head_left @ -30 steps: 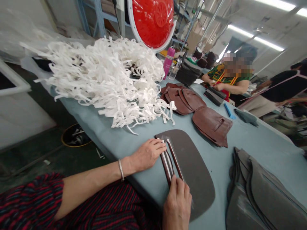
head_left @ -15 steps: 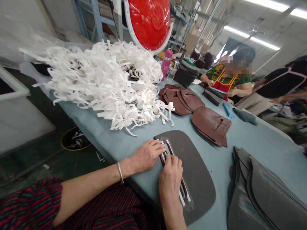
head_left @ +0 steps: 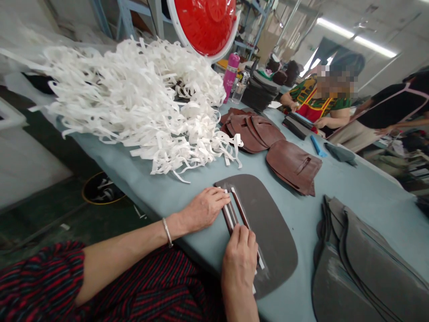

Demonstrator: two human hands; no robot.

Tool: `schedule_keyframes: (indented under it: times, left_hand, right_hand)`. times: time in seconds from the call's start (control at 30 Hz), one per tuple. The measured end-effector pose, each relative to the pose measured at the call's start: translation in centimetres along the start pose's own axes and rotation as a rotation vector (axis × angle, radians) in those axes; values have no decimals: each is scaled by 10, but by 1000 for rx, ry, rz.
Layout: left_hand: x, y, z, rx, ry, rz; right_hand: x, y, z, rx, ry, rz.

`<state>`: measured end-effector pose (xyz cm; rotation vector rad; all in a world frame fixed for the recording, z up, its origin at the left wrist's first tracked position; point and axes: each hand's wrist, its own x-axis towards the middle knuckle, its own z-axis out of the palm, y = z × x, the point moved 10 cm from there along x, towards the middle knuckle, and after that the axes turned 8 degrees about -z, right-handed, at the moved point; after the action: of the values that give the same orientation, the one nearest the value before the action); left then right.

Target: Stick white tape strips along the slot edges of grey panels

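Your left hand (head_left: 206,208) lies with its fingers together on the far end of a narrow brown strip banded with white (head_left: 231,216). Your right hand (head_left: 239,257) has its fingers bunched low over the same strip, nearer your body; whether either hand pinches it, I cannot tell. To do this well, I'd anchor the far end with light left pressure, run the right fingertips straight along, and press evenly so the strip lies flat without puckering. The strip runs under and between both hands, along the left edge of a dark grey, round-cornered flat panel (head_left: 275,237). Just right of your left fingertips, past a blue-green gap, lies a second slim brown-and-white strip (head_left: 241,209). Well beyond your left hand sits a tangled heap of white ribbon lengths (head_left: 140,98).
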<state>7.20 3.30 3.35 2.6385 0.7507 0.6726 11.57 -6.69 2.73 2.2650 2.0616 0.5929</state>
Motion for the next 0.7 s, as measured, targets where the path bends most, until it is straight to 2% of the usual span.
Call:
schedule_keyframes:
  times: [0.17,0.27,0.37,0.53,0.7]
  left_hand:
    - [0,0,1,16,1,-2]
    - [-1,0,3,34,0,3]
    - [0,0,5,43,4,8]
    - [0,3,6,47,9,24]
    - [0,4,5,48,19,17]
  right_hand:
    - [-59,14,-8,35,-6,-34]
    - [-81,22,-17,84,1,-10]
    - [-88,31,-24,211,47,19]
    - [-93,56,-31,509,238,109]
    - [-99,62,-26,599,317,139]
